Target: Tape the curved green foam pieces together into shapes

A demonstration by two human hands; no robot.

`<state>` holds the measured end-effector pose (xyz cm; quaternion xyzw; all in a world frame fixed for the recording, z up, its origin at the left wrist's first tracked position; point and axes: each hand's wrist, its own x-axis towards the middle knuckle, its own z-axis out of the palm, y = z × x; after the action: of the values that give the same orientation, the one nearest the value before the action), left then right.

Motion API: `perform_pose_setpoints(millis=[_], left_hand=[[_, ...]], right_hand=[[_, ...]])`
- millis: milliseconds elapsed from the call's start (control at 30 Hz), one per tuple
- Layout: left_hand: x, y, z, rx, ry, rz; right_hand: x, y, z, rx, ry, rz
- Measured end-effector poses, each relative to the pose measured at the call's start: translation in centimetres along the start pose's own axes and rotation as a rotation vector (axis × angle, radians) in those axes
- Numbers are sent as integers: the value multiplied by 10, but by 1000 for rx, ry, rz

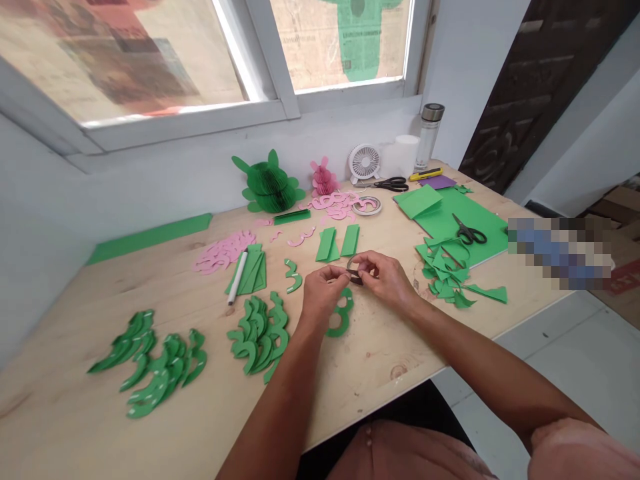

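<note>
Small roll (356, 279), apparently tape, sits between left fingers (334, 272) and right fingers (371, 259).

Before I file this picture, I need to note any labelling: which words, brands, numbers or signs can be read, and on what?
No text can be read with certainty.
Printed sheet in the window: lines of print, too small and blurred to read.
Clear bottle: faint marks near its base, too small to read.
Red patch at the right edge: too blurred to tell whether it bears lettering.
</note>
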<state>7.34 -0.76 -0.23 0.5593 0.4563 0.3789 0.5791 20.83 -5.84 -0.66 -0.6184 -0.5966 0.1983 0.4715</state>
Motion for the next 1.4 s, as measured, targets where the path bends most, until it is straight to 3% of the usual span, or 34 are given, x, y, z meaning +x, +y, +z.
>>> perform_pose_setpoints(millis=[567,1033,1167,1267,1400], left_hand=[[-1,7,-6,-84,13,-19],[-4,13,-6,-112,0,-16],[-6,13,-5,-152,-20,-29],[-5,12,-4,-162,-31,-19],[-5,11,-3,-161,-46,0]], right_hand=[[4,4,-6,88,-15,104],[8,11,-15,-281,61,173],[7,7,-16,-368,85,115],[8,5,-15,-251,91,65],[7,1,-11,18,-4,75]])
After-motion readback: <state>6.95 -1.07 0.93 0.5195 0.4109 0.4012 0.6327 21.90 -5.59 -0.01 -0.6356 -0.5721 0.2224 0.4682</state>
